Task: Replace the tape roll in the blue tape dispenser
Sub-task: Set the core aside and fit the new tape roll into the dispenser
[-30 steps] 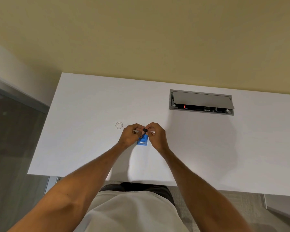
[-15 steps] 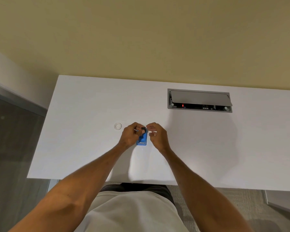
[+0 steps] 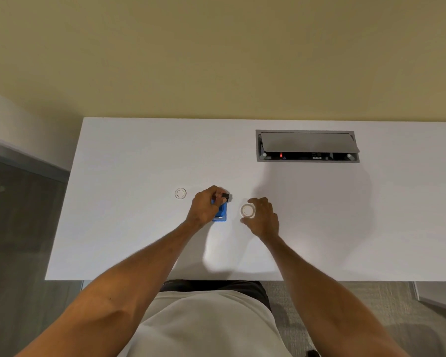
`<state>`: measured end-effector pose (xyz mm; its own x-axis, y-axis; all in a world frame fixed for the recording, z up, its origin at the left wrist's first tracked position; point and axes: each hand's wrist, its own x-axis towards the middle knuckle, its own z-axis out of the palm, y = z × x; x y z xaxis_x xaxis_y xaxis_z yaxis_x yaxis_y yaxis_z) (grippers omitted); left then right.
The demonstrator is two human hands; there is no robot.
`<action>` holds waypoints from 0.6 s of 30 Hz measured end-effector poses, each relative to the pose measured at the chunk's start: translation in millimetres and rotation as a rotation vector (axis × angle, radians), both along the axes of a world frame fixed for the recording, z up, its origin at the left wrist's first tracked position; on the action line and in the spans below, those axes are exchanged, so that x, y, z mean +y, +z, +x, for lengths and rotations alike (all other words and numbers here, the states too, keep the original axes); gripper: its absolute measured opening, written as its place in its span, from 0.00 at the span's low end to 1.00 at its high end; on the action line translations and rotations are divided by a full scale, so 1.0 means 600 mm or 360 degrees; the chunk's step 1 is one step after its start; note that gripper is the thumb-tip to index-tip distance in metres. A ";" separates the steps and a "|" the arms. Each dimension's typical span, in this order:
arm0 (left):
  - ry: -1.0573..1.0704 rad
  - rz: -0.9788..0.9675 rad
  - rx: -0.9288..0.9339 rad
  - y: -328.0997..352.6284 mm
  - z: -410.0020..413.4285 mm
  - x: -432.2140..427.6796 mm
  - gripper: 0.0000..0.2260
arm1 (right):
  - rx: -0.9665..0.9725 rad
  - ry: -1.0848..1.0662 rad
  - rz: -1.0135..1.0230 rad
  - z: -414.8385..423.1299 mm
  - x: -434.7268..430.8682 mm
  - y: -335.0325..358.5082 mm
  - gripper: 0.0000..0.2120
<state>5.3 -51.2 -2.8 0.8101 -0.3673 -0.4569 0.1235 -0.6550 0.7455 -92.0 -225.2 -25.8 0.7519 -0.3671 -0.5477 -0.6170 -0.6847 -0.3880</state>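
Observation:
The blue tape dispenser (image 3: 221, 215) lies on the white desk (image 3: 129, 228), partly under my left hand (image 3: 205, 206). That hand pinches a small black spindle (image 3: 225, 196) just above the dispenser's far end. To the right, my right hand (image 3: 263, 219) curves thumb and forefinger around a whitish tape roll (image 3: 247, 211), which is flat at desk level. A second white ring-shaped roll (image 3: 180, 193) lies alone on the desk, left of my left hand.
A grey cable box (image 3: 307, 146) with its lid raised is set into the desk at the back right. The desk's near edge is close to my body, and its left edge drops off to dark flooring.
My hands were together over the dispenser. They have parted: the right hand has moved right with the whitish roll, and the left stays with the black spindle.

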 end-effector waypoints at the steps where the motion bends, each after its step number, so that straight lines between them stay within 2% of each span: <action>1: -0.0009 0.0001 -0.0008 -0.001 0.001 -0.001 0.07 | -0.0003 0.0004 -0.0007 0.000 0.003 -0.002 0.31; 6: -0.0020 0.0024 -0.0020 -0.002 0.009 0.005 0.06 | -0.0014 0.0032 -0.0093 0.013 0.018 -0.004 0.33; 14: 0.0013 0.0074 -0.0012 0.002 0.015 0.022 0.09 | 0.0033 -0.0032 -0.0143 0.029 0.034 -0.003 0.27; 18: 0.0015 0.0111 0.0030 -0.003 0.013 0.031 0.01 | 0.0025 -0.0026 -0.0126 0.029 0.031 -0.003 0.23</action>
